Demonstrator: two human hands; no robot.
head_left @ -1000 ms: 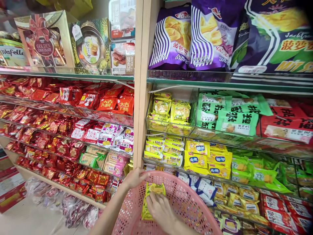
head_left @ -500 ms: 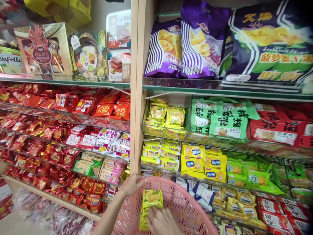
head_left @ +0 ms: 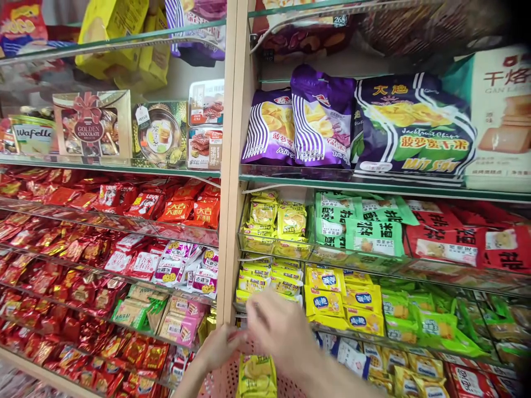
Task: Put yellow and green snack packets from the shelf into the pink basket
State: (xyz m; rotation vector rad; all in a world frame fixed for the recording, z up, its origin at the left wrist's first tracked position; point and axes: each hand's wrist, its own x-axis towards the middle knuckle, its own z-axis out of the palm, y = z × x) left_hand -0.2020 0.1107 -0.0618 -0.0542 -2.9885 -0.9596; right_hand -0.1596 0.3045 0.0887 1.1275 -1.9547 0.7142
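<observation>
My left hand (head_left: 219, 347) grips the far rim of a pink perforated plastic basket (head_left: 222, 381) at the bottom of the view. Inside the basket lie yellow snack packets (head_left: 257, 378), piled on one another. My right hand (head_left: 276, 326) is raised above the basket, in front of the shelf bin of small yellow-and-white wrapped snacks (head_left: 286, 279). Motion smears its fingers, which look curled, and whether anything is in them cannot be made out. Just above that bin sit yellow round-cake packets (head_left: 291, 220), much like those in the basket.
A wooden post (head_left: 232, 221) divides the shelves. Left of it are bins of red wrapped sweets (head_left: 78, 265); right are yellow biscuit packs (head_left: 327, 301) and green packets (head_left: 377, 229). A glass shelf (head_left: 282, 176) above carries purple chip bags (head_left: 321, 121).
My right hand has come up out of the basket, off the yellow packets, towards the shelf bins. My left hand stays on the rim. The view has tilted upward, so the basket sits lower.
</observation>
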